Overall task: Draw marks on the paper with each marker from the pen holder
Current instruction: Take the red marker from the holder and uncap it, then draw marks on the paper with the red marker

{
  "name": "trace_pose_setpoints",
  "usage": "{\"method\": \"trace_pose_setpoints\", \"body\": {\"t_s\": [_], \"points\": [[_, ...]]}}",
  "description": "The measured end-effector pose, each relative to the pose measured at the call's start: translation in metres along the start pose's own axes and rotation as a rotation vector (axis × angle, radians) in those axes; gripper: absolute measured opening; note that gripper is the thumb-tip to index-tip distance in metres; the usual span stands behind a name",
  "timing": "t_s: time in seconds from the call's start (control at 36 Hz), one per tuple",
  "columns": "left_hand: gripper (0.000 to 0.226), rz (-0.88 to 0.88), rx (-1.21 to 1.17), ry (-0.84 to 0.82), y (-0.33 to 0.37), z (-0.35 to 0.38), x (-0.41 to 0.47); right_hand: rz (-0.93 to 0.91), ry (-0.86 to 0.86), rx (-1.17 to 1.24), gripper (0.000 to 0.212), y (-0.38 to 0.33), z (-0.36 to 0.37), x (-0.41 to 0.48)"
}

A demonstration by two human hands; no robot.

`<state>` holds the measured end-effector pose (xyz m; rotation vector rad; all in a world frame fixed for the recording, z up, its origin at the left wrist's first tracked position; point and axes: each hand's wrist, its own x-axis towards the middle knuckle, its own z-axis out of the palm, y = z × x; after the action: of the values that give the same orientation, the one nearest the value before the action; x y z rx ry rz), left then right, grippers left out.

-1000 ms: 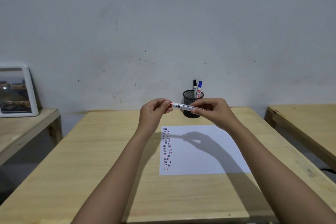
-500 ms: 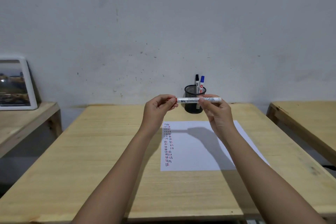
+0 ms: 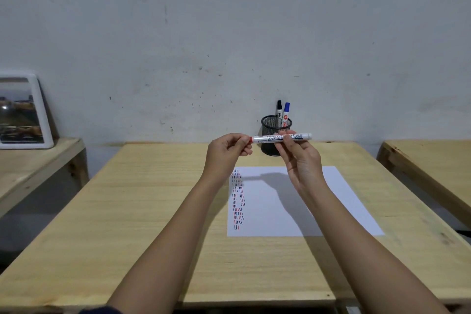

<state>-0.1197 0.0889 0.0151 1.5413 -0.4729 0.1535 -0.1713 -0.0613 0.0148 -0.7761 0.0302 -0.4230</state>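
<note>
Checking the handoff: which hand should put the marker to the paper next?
Probably the right hand: it holds the marker by its barrel above the paper, while the left hand only pinches the red end.

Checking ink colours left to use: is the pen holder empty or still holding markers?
Not empty. The pen holder holds two upright markers: a black-capped marker and a blue-capped marker stick out above its rim.

Marker cap [image 3: 249,139]: mostly hidden within left hand [image 3: 226,151] | pen holder [image 3: 269,125] front: partly covered by right hand [image 3: 300,158] | framed picture [image 3: 21,112]: cut by left edge
</note>
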Motion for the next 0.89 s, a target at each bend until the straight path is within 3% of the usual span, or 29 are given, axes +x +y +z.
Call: {"method": "trace_pose_setpoints", "body": {"t_s": [0.14, 0.19, 0.39, 0.53, 0.78, 0.89], "points": [[0.014, -0.154, -0.168, 0.043, -0.004, -0.018, 0.002, -0.035, 0.035, 0.035, 0.009, -0.007, -0.009, 0.007], [0.014, -0.212, -0.131, 0.027, -0.011, -0.036, 0.003, -0.059, 0.071, 0.051, 0.008, -0.012, -0.017, 0.010], [0.010, -0.371, 0.554, -0.115, -0.037, -0.063, -0.010, -0.081, 0.082, -0.154, 0.005, -0.008, -0.029, 0.011], [0.007, -0.348, 0.751, -0.187, -0.045, -0.057, -0.017, -0.052, 0.094, -0.297, 0.005, 0.012, -0.034, 0.013], [0.008, -0.285, 0.823, -0.228, -0.057, -0.049, -0.016, -0.045, 0.117, -0.536, 0.008, 0.021, -0.034, 0.011], [0.020, -0.247, 0.802, -0.211, -0.062, -0.052, -0.020, -0.011, 0.132, -0.440, 0.013, 0.019, -0.031, 0.011]]}}
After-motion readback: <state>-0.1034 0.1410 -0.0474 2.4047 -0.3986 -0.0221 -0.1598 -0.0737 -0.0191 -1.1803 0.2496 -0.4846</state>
